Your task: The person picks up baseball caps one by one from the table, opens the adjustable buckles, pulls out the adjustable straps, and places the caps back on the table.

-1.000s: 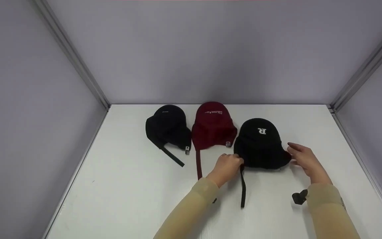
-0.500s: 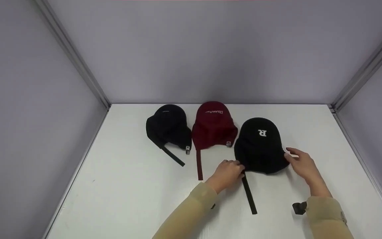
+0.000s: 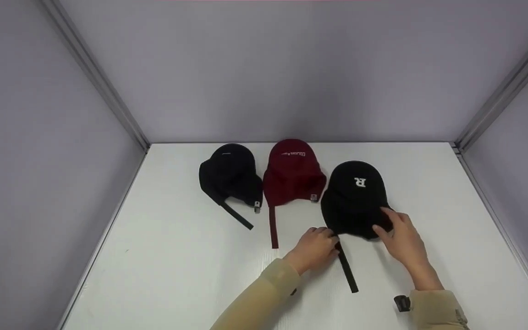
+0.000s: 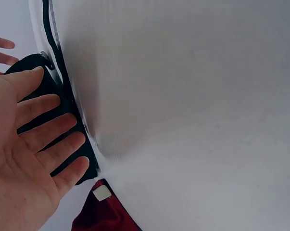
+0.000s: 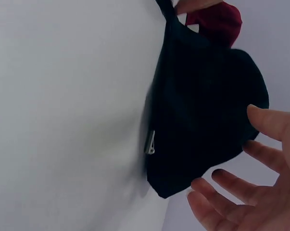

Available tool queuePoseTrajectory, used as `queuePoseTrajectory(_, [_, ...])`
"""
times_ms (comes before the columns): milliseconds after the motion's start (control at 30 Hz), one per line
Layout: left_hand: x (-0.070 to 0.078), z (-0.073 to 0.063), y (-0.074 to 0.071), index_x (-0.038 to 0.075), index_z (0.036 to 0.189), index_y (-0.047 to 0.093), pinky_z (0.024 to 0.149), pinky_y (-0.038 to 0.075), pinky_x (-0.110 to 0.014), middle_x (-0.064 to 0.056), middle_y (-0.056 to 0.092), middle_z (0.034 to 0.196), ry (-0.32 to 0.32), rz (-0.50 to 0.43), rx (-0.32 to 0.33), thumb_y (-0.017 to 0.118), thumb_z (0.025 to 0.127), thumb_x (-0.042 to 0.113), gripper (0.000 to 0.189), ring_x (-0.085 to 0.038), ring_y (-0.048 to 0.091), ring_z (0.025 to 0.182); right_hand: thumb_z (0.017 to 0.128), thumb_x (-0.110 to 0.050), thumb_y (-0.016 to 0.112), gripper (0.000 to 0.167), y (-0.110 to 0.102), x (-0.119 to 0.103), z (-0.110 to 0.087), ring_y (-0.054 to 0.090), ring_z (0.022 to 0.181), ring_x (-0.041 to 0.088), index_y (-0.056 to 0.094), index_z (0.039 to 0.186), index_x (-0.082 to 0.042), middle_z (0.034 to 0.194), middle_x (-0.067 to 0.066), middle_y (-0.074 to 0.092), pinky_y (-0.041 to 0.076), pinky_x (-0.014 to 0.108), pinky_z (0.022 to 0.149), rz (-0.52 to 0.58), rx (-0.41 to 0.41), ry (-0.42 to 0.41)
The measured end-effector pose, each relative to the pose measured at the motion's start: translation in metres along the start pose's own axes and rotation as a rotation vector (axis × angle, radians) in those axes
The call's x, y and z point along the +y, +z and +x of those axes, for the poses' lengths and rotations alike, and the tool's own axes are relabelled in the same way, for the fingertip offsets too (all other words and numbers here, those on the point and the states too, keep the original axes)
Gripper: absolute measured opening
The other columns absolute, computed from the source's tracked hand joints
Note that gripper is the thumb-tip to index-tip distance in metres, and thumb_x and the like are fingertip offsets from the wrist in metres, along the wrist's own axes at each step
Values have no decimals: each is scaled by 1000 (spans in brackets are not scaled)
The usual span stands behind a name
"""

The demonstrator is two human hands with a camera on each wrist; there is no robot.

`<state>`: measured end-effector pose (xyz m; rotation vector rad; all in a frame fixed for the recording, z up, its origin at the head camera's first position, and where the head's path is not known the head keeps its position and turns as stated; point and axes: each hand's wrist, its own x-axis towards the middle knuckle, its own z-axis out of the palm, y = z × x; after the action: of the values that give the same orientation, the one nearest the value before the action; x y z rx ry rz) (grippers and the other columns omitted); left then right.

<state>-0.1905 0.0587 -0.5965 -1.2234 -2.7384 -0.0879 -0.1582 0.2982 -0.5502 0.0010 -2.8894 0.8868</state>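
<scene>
A black cap with a white letter R lies on the white table, its crown toward the back wall. My left hand touches the cap's lower left corner, where a black strap runs toward me. In the left wrist view the left fingers are spread loosely against the dark cloth. Over the cap's lower right side is my right hand, thumb and fingers apart. The right wrist view shows those relaxed fingers along the cap's edge, with a metal buckle near the table.
Left of this cap lies a red cap with its strap pointing toward me. Beside it is another dark cap, its strap slanting to the right. Grey walls enclose the table at the back and sides.
My right hand has moved left and nearer, from beside the cap to over its right side. The cap's lower edge has shifted toward me, its strap swung right. My left hand has slid nearer.
</scene>
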Motion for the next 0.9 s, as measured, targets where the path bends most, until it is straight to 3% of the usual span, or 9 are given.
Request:
queuePoseTrajectory(133, [0,1,1,20,109,72,88,48,-29,3,66,109,12,9,8,63,97,33,20,-15,61,104,93,-21,69,53,7,-10,-1,54,98,52,49,139,-5,123,33,46,48,62,66,-92,137,-45])
queuePoseTrajectory(267, [-1,3,2,21,111,72,90,48,-31,1,65,113,1,17,1,61,98,29,19,-16,60,107,89,-14,73,50,14,-19,-2,56,92,50,55,135,-6,118,31,49,49,58,59,-165,240,-160])
queuePoseTrajectory(467, [-3,9,4,25,115,72,97,46,-40,1,64,120,-32,7,-47,62,97,32,22,-18,57,116,90,-15,72,47,21,-22,5,58,92,48,58,135,-15,125,30,49,50,55,58,-222,257,-244])
queuePoseTrajectory(600, [-3,12,3,27,120,69,99,44,-44,1,61,122,-44,11,-90,62,97,36,26,-19,55,121,92,-17,70,36,24,-17,16,60,84,45,63,127,-13,118,28,54,49,54,52,-238,299,-260])
queuePoseTrajectory(900, [-6,19,2,25,127,65,100,44,-44,-2,57,133,-67,28,-124,57,97,48,39,-22,51,125,94,-15,67,29,19,-6,42,61,81,43,66,123,-10,111,26,57,49,54,54,-194,276,-192])
